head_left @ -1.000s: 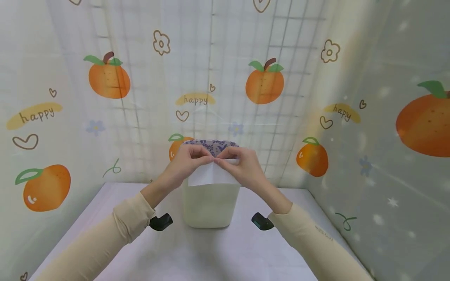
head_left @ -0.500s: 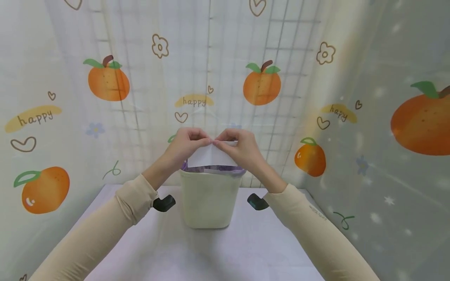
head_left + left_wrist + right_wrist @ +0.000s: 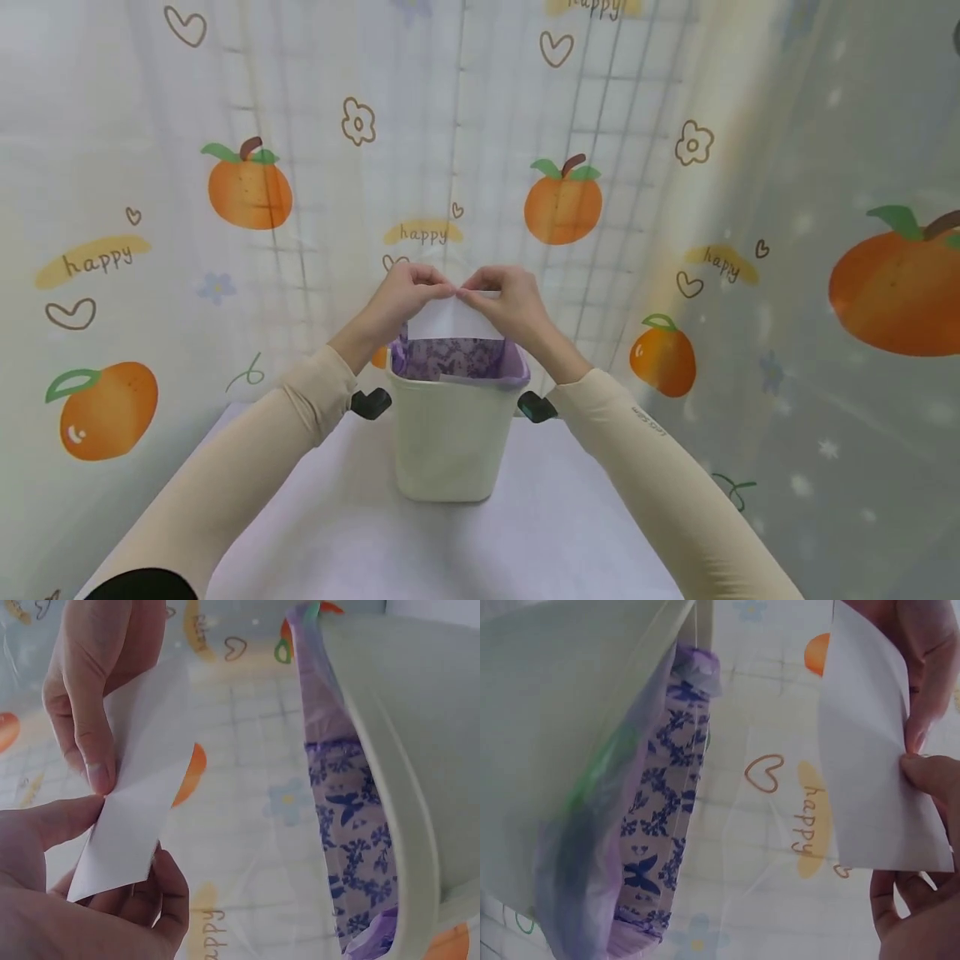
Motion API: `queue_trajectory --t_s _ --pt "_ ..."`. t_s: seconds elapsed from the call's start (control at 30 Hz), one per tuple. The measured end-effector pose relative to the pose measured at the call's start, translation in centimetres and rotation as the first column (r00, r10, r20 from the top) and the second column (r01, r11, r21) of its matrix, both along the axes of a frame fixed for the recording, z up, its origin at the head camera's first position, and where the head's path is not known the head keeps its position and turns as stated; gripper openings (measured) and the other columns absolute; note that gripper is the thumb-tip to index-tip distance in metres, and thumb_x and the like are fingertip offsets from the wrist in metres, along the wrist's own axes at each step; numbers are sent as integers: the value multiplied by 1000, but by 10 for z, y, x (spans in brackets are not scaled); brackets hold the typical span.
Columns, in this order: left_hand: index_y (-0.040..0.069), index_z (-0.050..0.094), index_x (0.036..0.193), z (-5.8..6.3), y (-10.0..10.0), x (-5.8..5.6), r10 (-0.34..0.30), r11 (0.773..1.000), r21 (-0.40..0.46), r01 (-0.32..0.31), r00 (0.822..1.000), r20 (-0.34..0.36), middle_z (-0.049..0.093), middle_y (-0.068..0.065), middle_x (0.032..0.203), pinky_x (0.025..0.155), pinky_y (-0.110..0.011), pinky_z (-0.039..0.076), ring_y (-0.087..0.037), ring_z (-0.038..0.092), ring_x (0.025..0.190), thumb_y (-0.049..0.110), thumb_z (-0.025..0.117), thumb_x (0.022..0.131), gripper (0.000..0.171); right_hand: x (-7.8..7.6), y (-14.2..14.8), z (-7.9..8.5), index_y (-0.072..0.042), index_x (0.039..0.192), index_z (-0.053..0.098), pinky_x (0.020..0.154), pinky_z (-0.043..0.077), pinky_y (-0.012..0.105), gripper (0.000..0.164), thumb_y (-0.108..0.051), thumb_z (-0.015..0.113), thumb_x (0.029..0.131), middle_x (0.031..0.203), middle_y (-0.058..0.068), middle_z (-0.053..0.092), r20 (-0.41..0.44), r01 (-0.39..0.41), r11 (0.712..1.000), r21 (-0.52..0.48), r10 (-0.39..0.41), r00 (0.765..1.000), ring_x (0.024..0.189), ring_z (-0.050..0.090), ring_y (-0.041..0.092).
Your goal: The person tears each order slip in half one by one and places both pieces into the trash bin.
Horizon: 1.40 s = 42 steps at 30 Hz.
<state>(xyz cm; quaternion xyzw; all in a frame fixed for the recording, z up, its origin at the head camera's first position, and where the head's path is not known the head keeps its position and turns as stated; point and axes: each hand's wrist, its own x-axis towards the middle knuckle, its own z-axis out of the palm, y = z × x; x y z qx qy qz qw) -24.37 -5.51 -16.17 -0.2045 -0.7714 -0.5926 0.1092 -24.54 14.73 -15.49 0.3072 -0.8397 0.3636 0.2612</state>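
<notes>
- We are holding a white paper sheet (image 3: pixel 452 319) above the open mouth of a cream waste bin (image 3: pixel 450 442) that is standing on the worktop (image 3: pixel 525 533).
- The left hand (image 3: pixel 397 302) is pinching the sheet's top edge between thumb and curled fingers (image 3: pixel 90 761); the right hand (image 3: pixel 508 305) is pinching the same edge just beside it, its fingers (image 3: pixel 922 776) closed on the paper.
- The two pinches are almost touching at the middle of the edge, and the sheet is hanging down toward the bin without visibly touching the rim.
- In our judgement, the step is going well while both grips are staying close together and firm, with the sheet centred over the opening so that anything released is falling inside the liner.
- A purple butterfly-print liner (image 3: pixel 453 360) is lining the bin and is folding over its rim; the wrist views are showing the same pattern inside the wall.
- A curtain printed with oranges, hearts and the word "happy" (image 3: pixel 247 192) is hanging behind and to both sides, close to the bin.
- Nothing is standing between the sheet and the opening; the near rim is the only edge that we judge the paper could be catching on.
</notes>
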Motion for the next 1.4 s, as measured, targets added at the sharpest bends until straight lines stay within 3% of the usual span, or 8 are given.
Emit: queue_trajectory --t_s 0.2,0.43,0.73,0.87,1.03,1.17,1.27,1.4 --pt "0 79 102 -4 5 -18 19 1000 -4 -19 998 52 73 -3 98 87 -36 46 -18 58 93 15 75 97 16 -16 1 -7 -8 96 81 100 57 45 17 -24 79 97 99 8 82 39 65 997 30 -66 997 112 75 28" --pt "6 77 98 2 4 -27 33 998 42 -39 991 130 68 -4 121 110 -56 39 -23 54 115 20 73 99 15 -30 -2 -1 -6 99 81 102 55 48 17 -23 77 98 104 11 81 51 56 998 21 -57 997 119 71 32" --pt "8 78 102 10 9 -34 28 993 106 -55 971 238 66 -7 131 100 -41 44 -19 56 108 17 76 96 12 -26 -1 4 -8 99 80 102 54 46 16 -24 78 98 104 10 81 40 68 998 -8 -68 997 115 73 29" --pt "5 78 104 8 12 -36 4 986 162 -48 965 261 67 -10 133 98 -42 52 -20 62 101 14 77 93 13 -22 -1 5 -8 98 79 104 54 46 14 -22 78 97 103 11 81 8 69 998 -7 -69 998 111 74 29" --pt "-2 77 108 0 12 -43 -3 983 178 -39 973 229 69 -16 134 121 -50 36 -28 59 126 8 75 92 19 -15 -5 10 -7 96 79 103 54 46 12 -19 78 97 102 11 81 -37 49 999 7 -49 998 111 75 30" --pt "-4 75 112 -10 14 -47 29 993 105 -53 977 212 70 -17 135 126 -57 26 -33 51 140 10 72 94 23 -9 -6 12 -7 96 78 102 55 47 11 -18 78 97 101 11 80 -44 51 999 5 -50 998 110 75 30" --pt "-3 77 108 -19 15 -48 47 995 80 -67 971 235 74 -12 121 121 -58 34 -32 58 129 10 70 95 19 -4 -6 13 -8 95 79 102 55 48 10 -18 78 97 100 10 80 -49 34 999 -9 -34 998 108 75 29" --pt "-1 77 89 -30 19 -50 46 995 72 -67 964 260 73 -3 86 100 -44 54 -24 65 91 7 70 95 12 3 -8 20 -10 94 80 101 55 46 9 -18 79 96 98 7 80 -86 0 1000 -29 -3 996 103 75 25"
